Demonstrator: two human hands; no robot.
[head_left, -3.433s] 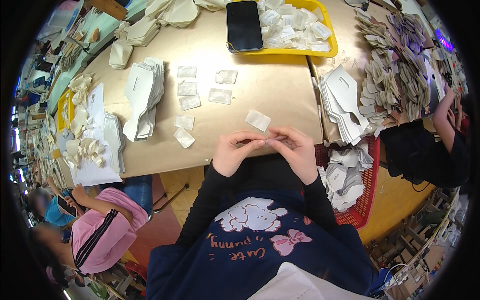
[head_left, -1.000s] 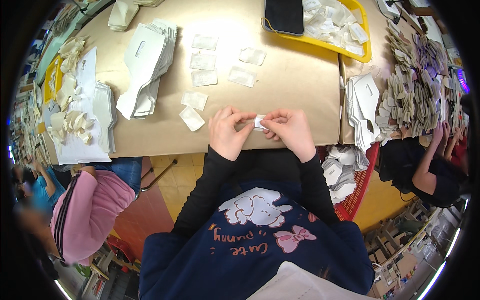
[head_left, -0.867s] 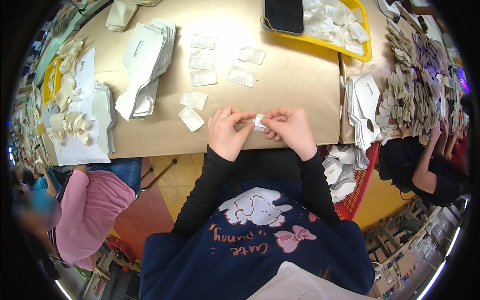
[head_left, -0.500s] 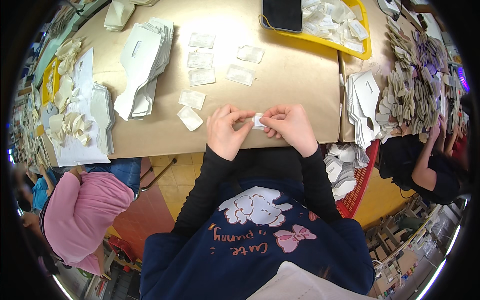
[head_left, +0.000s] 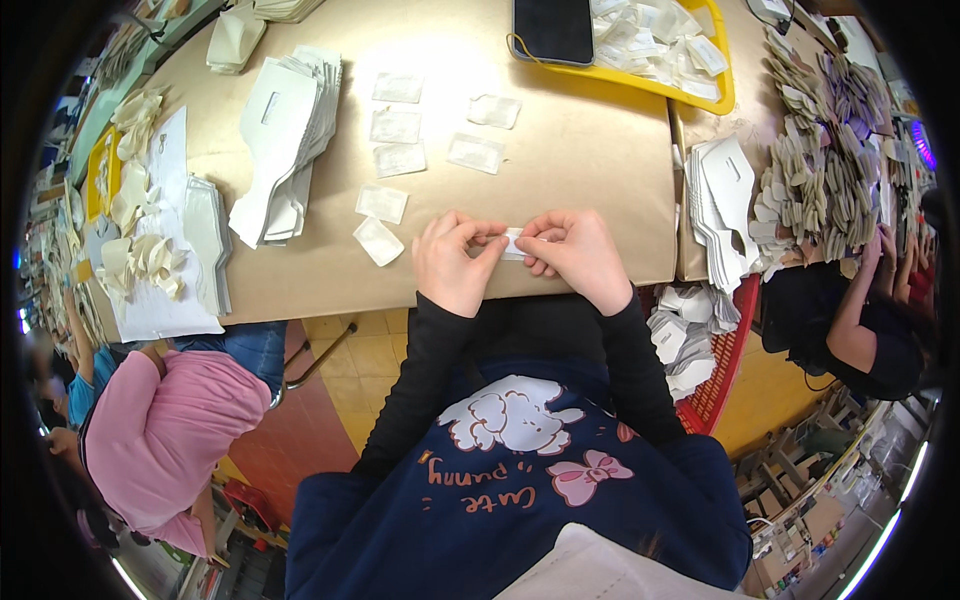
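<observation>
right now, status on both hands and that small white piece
Left hand and right hand pinching small white piece. Piece partly hidden. Nearest loose packet apart, left of left hand.

The yellow rectangular tray [head_left: 722, 85] looks like smooth plastic with a soft shine. At its left end, the flat black phone [head_left: 553, 28] has a glossy, glass-like face. Left of the tray, the small whitish rectangular packets [head_left: 396, 127] appear filmy, slightly wrinkled. Around the tray, the tan-gold worktop [head_left: 590, 145] is smooth and reflects light strongly. Farther left of the tray, the white slotted sheets [head_left: 283, 125] seem matt, like stiff card. Nearer than the tray, the small white flat piece [head_left: 513, 243] looks smooth; whether paper or plastic, I cannot tell.
</observation>
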